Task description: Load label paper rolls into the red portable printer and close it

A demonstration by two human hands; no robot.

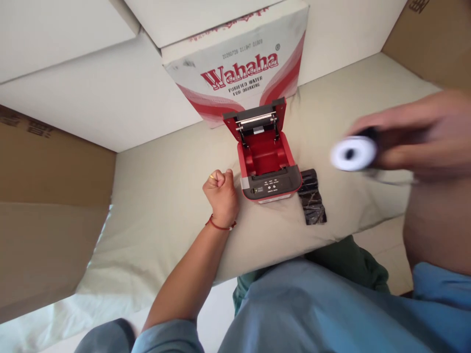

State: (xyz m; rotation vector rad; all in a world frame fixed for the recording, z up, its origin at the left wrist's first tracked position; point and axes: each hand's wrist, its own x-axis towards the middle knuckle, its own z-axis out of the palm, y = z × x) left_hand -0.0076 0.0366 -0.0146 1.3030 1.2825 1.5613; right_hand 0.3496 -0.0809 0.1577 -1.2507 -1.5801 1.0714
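Note:
A small red and black label printer (270, 184) sits on the cloth-covered surface with its lid (255, 117) raised. The red bay inside it shows no roll. Just left of the printer, my left hand (222, 196) rests as a closed fist, with nothing visible in it. Out to the right, above the cloth, my right hand (415, 137) grips a paper roll (358, 153). The roll's white end with a dark core faces left; its outer side looks dark, and motion blurs it. A crumpled black plastic wrapper (312, 198) lies against the printer's right side.
Behind the printer stands a white and red Wahaha water carton (239, 68), with white boxes (158, 93) beside it. Brown cardboard boxes flank the left (55, 211) and right (437, 44). The beige cloth (165, 186) drops over the front edge near my legs.

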